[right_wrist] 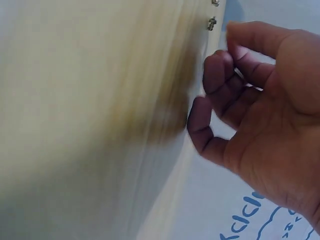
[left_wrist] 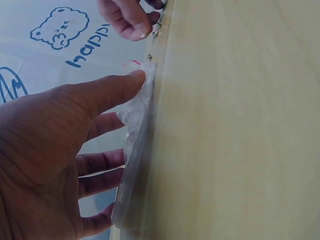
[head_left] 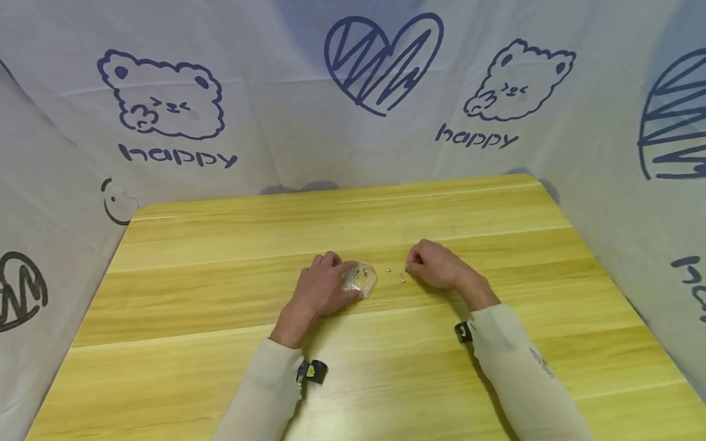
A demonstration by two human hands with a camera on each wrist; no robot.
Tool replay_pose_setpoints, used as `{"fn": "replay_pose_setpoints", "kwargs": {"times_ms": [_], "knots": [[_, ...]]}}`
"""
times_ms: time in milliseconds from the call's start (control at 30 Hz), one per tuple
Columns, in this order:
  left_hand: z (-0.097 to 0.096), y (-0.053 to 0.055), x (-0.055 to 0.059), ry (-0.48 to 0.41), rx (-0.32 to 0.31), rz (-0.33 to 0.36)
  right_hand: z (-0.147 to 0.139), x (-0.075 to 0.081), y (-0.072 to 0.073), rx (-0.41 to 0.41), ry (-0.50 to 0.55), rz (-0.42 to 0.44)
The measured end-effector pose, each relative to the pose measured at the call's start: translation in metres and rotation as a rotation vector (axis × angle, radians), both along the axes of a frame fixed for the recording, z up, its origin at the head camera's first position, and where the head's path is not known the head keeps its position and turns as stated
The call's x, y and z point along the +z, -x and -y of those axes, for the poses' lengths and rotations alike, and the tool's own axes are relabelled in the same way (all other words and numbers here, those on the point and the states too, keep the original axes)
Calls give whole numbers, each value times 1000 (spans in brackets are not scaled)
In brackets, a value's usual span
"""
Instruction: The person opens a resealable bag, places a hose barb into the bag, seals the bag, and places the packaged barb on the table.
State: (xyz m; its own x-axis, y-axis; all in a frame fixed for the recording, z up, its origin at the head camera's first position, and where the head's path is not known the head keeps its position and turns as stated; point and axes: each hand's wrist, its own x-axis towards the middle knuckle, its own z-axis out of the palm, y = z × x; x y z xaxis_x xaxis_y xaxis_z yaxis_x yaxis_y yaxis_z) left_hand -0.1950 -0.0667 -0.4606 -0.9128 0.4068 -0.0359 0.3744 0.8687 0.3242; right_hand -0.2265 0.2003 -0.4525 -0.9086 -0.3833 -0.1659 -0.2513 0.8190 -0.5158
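Observation:
A clear plastic bag (head_left: pixel 368 283) with a few small metal pieces showing in it lies on the table. My left hand (head_left: pixel 322 285) holds it, the thumb on the near edge and the index finger on the far edge. In the left wrist view the thumb rests by the red strip of the bag (left_wrist: pixel 136 102). To the right, my right hand (head_left: pixel 437 264) is low over the table with curled fingers. A small shiny piece (left_wrist: pixel 143 36) shows at its fingertips in the left wrist view. Loose metal pieces (head_left: pixel 388 270) lie between bag and right hand.
The wood-grain table (head_left: pixel 353 380) extends around both hands. A white cloth (head_left: pixel 265 110) with drawn bears and hearts hangs behind it and at the sides. Black straps (head_left: pixel 313 371) with small devices are on both wrists.

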Motion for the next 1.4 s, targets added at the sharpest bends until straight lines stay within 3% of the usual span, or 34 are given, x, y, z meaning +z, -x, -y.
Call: {"fn": "replay_pose_setpoints", "kwargs": {"times_ms": [367,567,867,1100,1400], "knots": [[0,0,1,10,8,-3,15,10,-5,-20,156,-14],[0,1,1,8,8,-8,27,13,-6,7,188,-5],[0,2,-1,1,1,-19,49,12,-11,77,141,-37],[0,0,0,11,-2,-10,61,11,-16,101,46,-57],[1,0,-1,6,-9,-10,69,7,-18,116,-2,-66]]}}
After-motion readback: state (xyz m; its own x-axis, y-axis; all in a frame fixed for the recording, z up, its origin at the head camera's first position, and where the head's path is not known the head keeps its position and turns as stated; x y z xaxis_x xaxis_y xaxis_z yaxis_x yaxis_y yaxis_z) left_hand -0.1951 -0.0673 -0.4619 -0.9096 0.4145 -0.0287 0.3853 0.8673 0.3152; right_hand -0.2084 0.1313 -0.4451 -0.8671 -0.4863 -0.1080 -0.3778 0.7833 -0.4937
